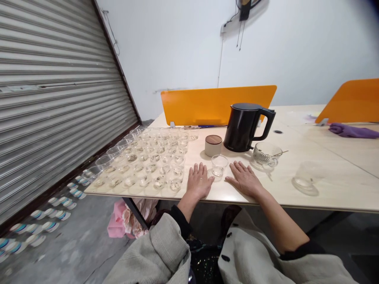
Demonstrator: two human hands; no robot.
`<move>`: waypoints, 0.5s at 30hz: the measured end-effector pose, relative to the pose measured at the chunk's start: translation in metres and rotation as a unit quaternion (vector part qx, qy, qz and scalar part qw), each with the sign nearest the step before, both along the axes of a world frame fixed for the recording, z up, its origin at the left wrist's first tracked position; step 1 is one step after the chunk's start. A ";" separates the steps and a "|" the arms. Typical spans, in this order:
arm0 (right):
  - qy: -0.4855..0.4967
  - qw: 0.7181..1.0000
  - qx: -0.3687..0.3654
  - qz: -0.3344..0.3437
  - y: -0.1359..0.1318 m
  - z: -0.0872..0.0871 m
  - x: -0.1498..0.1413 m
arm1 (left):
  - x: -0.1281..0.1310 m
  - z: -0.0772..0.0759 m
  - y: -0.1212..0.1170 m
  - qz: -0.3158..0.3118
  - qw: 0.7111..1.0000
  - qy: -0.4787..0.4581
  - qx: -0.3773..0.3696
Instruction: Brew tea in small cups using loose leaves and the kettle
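My left hand (199, 181) lies flat on the table near its front edge, fingers pointing forward, holding nothing. My right hand (243, 179) rests palm down a little to the right, its fingers also stretched out. Between the two hands stands a clear cup (218, 166), apart from both. Behind it is a pale canister (213, 146) with a brown wood-look lid. A black electric kettle (242, 128) stands further back, handle to the right. Right of the kettle a ribbed glass cup (266, 154) holds a thin stick or spoon.
Rows of clear cups (151, 168) with dark bits in them cover the table's left part. Another clear container (304, 179) stands at right. Orange dividers (195, 106) line the back. A purple cloth (352, 130) lies far right. Several lidded tubs (62, 215) sit on the floor.
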State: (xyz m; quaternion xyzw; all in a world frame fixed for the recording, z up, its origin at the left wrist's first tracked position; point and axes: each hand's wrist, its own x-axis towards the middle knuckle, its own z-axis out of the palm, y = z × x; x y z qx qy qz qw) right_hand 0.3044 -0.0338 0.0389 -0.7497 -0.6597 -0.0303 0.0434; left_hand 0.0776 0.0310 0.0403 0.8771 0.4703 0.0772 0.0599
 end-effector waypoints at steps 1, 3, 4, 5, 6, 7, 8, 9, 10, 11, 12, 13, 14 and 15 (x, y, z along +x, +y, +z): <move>0.004 1.000 0.002 0.001 0.000 -0.001 0.000 | 0.000 0.000 0.000 0.000 1.000 0.000 0.000; 0.011 1.000 0.006 0.000 0.001 -0.002 0.002 | 0.000 0.001 -0.001 0.000 1.000 0.001 -0.002; 0.014 1.000 0.010 0.001 0.001 -0.003 0.003 | 0.000 0.001 -0.001 -0.001 1.000 0.001 -0.002; 0.018 1.000 0.017 0.003 0.001 -0.003 0.004 | 0.000 0.001 -0.001 -0.001 1.000 0.001 -0.003; 0.024 0.999 0.027 0.010 0.000 -0.004 0.005 | 0.000 0.001 -0.001 -0.001 1.000 -0.001 -0.003; 0.035 0.998 0.041 0.019 0.000 -0.004 0.007 | 0.000 0.001 -0.001 -0.001 1.000 -0.002 -0.004; 0.053 0.996 0.058 0.028 0.000 -0.004 0.008 | 0.000 0.001 -0.001 -0.001 1.000 -0.005 -0.005; 0.079 0.993 0.079 0.035 0.000 -0.004 0.009 | 0.000 0.002 -0.001 -0.001 1.000 -0.009 -0.005; 0.111 0.988 0.103 0.038 0.000 -0.003 0.009 | 0.000 0.002 -0.001 -0.001 1.000 -0.013 -0.005; 0.146 0.980 0.127 0.040 0.001 -0.002 0.007 | 0.001 0.002 -0.002 -0.001 1.000 -0.018 -0.005; 0.182 0.971 0.149 0.040 0.002 0.001 0.005 | 0.001 0.003 -0.002 -0.001 1.000 -0.024 -0.004; 0.218 0.961 0.167 0.043 0.005 0.003 0.001 | 0.001 0.003 -0.003 -0.001 1.000 -0.029 -0.003; 0.249 0.950 0.181 0.049 0.008 0.007 -0.003 | 0.000 0.003 -0.003 -0.002 0.999 -0.035 -0.001; 0.275 0.941 0.188 0.057 0.011 0.010 -0.008 | 0.000 0.003 -0.004 -0.002 0.999 -0.040 0.002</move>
